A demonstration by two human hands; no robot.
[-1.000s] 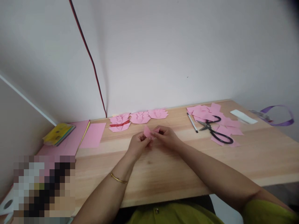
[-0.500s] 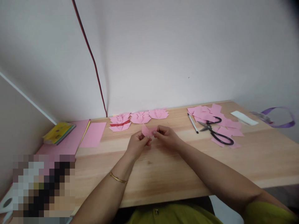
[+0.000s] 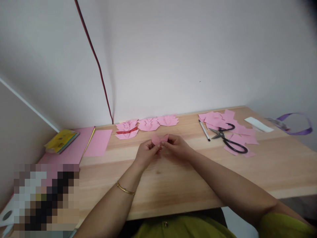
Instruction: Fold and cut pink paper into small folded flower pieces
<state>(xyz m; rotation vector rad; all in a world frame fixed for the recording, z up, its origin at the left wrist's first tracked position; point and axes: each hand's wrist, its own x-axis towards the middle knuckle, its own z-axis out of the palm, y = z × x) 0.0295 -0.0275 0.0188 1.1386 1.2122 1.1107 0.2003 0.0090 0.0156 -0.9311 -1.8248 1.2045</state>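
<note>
Between my two hands is a small piece of folded pink paper [image 3: 156,139], held just above the wooden table. My left hand [image 3: 146,152] pinches its left side, with a gold bangle on that wrist. On the other side, the thumb and fingers of my right hand [image 3: 177,146] are closed on the paper's right part. My fingertips hide the lower part of the paper. Beyond my hands, along the wall, lie several folded pink paper pieces [image 3: 148,125], and a red strip [image 3: 126,131] lies at the left ones.
At the right are black-handled scissors [image 3: 221,135], loose pink paper pieces [image 3: 213,119], a pen [image 3: 204,131], a white strip [image 3: 259,124] and a purple ribbon loop [image 3: 308,127]. Pink sheets [image 3: 99,142] and a yellow packet [image 3: 60,140] lie on the left. A blurred patch covers the lower left.
The pink paper's tip stood up at the left before; now two pointed flaps spread left and right. My right fingers have shifted slightly on it. The other things lie where they were.
</note>
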